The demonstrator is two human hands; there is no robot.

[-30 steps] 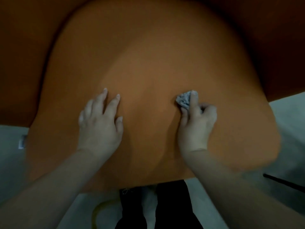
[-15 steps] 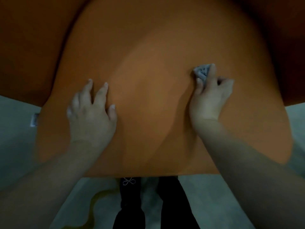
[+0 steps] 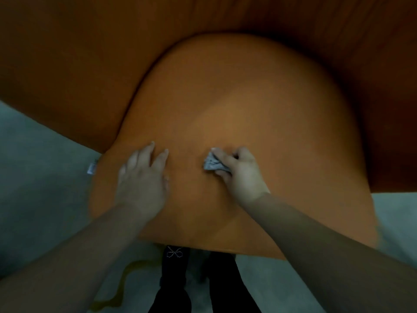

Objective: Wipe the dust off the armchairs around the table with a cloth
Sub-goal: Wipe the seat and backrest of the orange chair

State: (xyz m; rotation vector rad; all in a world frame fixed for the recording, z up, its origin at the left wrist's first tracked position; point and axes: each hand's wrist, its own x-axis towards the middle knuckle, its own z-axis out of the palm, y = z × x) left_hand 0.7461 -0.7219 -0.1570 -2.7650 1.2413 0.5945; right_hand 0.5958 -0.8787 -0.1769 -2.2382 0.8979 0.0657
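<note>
one hand (image 3: 241,172) grips cloth (image 3: 211,164) on armchair (image 3: 259,105).

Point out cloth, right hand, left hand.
cloth (image 3: 211,164), head view, crumpled exposed part.
right hand (image 3: 242,175), head view, back of hand.
left hand (image 3: 144,179), head view, back of hand.

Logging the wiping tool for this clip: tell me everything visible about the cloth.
The cloth is a small, pale grey-white piece, crumpled into a wad, fabric or tissue-like. The right hand grips it, fingers curled over its top, so only its left part shows. It is pressed against the smooth orange armchair surface, to the right of the left hand, which does not touch it.
</note>
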